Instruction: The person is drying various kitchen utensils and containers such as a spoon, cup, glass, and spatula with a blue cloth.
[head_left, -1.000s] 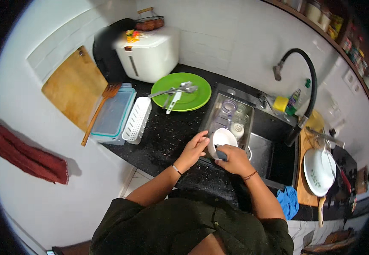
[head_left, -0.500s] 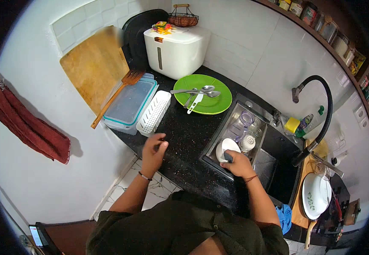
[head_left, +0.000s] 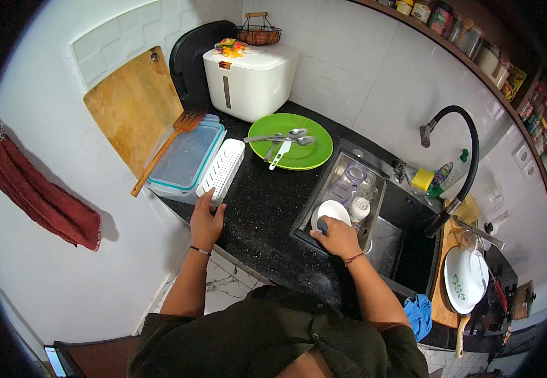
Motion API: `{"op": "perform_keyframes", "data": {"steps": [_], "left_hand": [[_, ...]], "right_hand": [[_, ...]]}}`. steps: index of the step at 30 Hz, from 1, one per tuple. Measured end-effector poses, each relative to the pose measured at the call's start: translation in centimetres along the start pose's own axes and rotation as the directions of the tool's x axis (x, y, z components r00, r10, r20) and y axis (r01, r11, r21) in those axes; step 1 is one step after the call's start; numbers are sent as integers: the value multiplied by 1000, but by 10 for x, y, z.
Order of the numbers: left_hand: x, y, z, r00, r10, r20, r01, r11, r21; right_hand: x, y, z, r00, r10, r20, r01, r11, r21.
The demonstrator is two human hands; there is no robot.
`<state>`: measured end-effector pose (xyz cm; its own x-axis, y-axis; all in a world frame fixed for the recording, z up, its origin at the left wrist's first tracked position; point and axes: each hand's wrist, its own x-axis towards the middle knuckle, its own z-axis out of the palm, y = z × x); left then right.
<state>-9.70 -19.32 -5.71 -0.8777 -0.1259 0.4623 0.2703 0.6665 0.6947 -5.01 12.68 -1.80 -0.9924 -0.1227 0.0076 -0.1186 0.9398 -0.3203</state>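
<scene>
My left hand [head_left: 206, 225] is at the near end of a white slotted plastic basket [head_left: 224, 165], fingers apart; whether they touch it is hard to tell. Over the steel drainer tray [head_left: 374, 213] in the sink, my right hand [head_left: 339, 238] is closed on a white bowl [head_left: 331, 212]. A dark grey piece shows at its fingertips, its kind unclear. Beside the bowl, a white cup [head_left: 359, 208] and a clear purplish cup [head_left: 355, 173] sit in the tray. Left of the tray, a green plate [head_left: 317, 134] bears several spoons and a white-handled utensil [head_left: 280, 155].
A lidded clear container [head_left: 188, 154] with a wooden spatula [head_left: 166, 154] on it stands left, by a cutting board [head_left: 132, 94]. Behind the plate is a white bin [head_left: 251, 82]. A black faucet [head_left: 474, 151] arches over the sink; a white oval dish [head_left: 466, 280] lies right.
My left hand has come to the basket's near end, its fingers now reaching forward. My right hand is still on the white bowl, which has tilted somewhat. The whole view has shifted slightly.
</scene>
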Motion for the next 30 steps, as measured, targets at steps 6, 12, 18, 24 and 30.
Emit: {"op": "perform_keyframes", "data": {"steps": [6, 12, 18, 24, 30], "left_hand": [[7, 2, 5, 999, -42, 35, 41, 998, 39], [12, -5, 7, 998, 52, -44, -43, 981, 191], [15, -18, 12, 999, 41, -10, -38, 976, 215], [16, -23, 12, 1000, 12, 6, -13, 976, 217], [21, -18, 10, 997, 57, 53, -70, 955, 290]], "right_hand": [[4, 4, 13, 999, 1, -36, -4, 995, -96], [11, 1, 13, 999, 39, 21, -37, 995, -97], [15, -1, 14, 994, 104, 38, -101, 992, -75], [22, -7, 14, 983, 170, 65, -161, 978, -134], [27, 2, 18, 986, 158, 57, -147, 976, -163]]}}
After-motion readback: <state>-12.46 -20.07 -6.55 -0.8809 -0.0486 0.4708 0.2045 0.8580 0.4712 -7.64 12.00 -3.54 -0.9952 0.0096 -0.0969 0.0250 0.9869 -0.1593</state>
